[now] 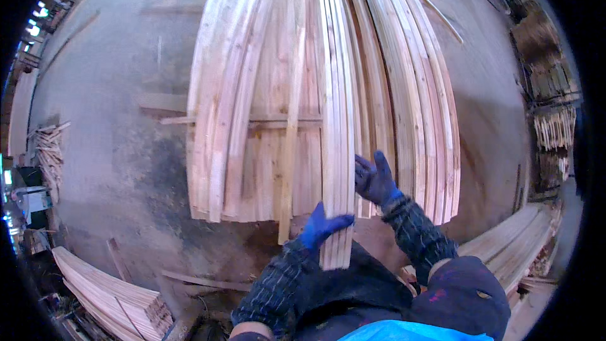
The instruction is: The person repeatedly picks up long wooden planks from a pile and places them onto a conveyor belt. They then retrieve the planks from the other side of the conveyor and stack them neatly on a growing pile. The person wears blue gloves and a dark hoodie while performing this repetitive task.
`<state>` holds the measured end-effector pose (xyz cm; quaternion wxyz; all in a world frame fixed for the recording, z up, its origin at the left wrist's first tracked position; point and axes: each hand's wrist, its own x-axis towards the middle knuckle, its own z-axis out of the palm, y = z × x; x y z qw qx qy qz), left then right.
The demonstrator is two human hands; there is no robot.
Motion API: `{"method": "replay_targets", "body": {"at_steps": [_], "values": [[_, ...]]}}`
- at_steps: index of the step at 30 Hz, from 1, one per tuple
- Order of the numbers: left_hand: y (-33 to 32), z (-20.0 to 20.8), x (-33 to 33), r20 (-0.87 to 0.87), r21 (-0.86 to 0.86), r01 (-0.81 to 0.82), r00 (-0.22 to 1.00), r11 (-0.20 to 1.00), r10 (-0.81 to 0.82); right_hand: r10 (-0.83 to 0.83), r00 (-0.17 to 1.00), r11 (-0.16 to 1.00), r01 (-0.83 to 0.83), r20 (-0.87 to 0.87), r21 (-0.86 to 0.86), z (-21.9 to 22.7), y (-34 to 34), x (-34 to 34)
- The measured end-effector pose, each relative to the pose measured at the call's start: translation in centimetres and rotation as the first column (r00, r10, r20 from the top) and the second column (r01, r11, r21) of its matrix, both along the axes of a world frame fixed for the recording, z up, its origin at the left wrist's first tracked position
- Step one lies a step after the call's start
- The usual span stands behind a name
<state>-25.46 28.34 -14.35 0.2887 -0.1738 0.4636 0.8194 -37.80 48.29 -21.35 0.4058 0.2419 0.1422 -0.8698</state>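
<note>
Long boards [338, 120] cut off above, left hand [315, 230] partly hidden, seemingly beneath them, far-right stacks [554, 131] blurred

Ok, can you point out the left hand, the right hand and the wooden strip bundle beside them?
left hand [320, 226]: head view, middle of the gloved hand.
right hand [378, 180]: head view, middle of the gloved hand.
wooden strip bundle [338, 151]: head view, upper surface.

hands [377, 183]: blue gloves [315, 228] | dark patterned sleeves [418, 233] | dark pink-marked garment [464, 306]

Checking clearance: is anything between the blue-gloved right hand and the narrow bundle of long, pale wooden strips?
Nothing visible is: the right hand sits beside the bundle's right edge; the blue-gloved left hand holds its near end.
</note>
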Motion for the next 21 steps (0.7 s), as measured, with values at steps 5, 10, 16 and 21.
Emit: {"method": "replay_targets", "body": {"at_steps": [5, 10, 16, 21], "values": [[-8.0, 6.2, 10.8, 0.262, 0.034, 0.089, 0.961, 0.995, -0.094, 0.130, 0.966, 0.989, -0.143, -0.224, -0.041, 4.8, -12.5, -11.2], [-12.8, 10.4, 23.8, 0.374, -0.039, 0.198, 0.912, 0.979, -0.169, 0.146, 0.927, 0.987, -0.160, -0.345, -0.012, 8.7, -21.3, -9.0], [-13.3, 14.4, 25.5, -0.034, -0.665, -0.011, 0.999, 0.747, -0.015, 0.251, 0.943, 0.965, -0.261, -0.221, -0.017, 8.2, -23.5, 6.8], [-12.0, 19.4, 22.8, 0.175, -0.939, 0.109, 0.968, 0.327, 0.180, 0.529, 0.848, 0.832, -0.526, -0.033, -0.177, 12.4, -22.9, 21.5]]}}
